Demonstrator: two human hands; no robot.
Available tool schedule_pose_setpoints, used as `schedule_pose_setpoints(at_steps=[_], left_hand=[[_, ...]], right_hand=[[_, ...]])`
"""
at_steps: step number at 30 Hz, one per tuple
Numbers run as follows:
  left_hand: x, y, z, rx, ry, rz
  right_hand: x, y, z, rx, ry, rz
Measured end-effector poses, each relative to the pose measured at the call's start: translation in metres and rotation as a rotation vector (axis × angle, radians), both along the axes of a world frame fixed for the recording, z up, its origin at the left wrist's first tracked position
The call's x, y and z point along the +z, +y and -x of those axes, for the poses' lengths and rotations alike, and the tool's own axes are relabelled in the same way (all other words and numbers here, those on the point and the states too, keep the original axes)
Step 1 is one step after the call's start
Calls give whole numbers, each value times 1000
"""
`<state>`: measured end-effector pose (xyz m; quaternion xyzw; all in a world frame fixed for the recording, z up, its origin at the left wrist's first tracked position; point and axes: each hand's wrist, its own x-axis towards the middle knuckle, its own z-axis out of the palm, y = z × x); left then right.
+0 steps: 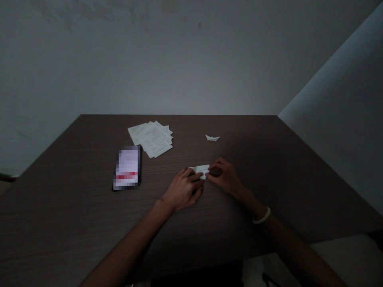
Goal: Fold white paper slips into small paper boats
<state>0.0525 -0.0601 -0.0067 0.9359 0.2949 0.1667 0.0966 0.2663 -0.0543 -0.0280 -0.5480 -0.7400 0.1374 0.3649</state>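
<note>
A small folded piece of white paper (200, 168) lies on the table, partly covered by fingers. My left hand (185, 189) rests on its left and near side, with bent fingers holding it down against the tabletop. At the right end, my right hand (226, 175) pinches the paper's edge between thumb and fingers. Beyond both hands stands a little white paper boat (212, 138), apart from them.
Several printed sheets (152, 137) lie fanned in a pile at the back left. Nearer, a phone (127, 167) with a blurred, lit screen lies on the brown wooden table (74, 207). A grey wall (179, 71) rises behind the table's far edge.
</note>
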Motion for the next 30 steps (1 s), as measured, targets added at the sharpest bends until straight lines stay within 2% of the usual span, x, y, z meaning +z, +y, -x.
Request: schedule_pose_setpoints(at_steps=[17, 20, 25, 30], left_hand=[[1, 1, 0, 8, -29, 33], [0, 3, 1, 0, -73, 60], [-9, 10, 3, 15, -216, 110], [-17, 17, 4, 205, -318, 102]], right_hand=[[-2, 14, -8, -153, 13, 27], [1, 13, -8, -63, 5, 58], [7, 9, -6, 152, -137, 73], [9, 8, -4, 190, -144, 111]])
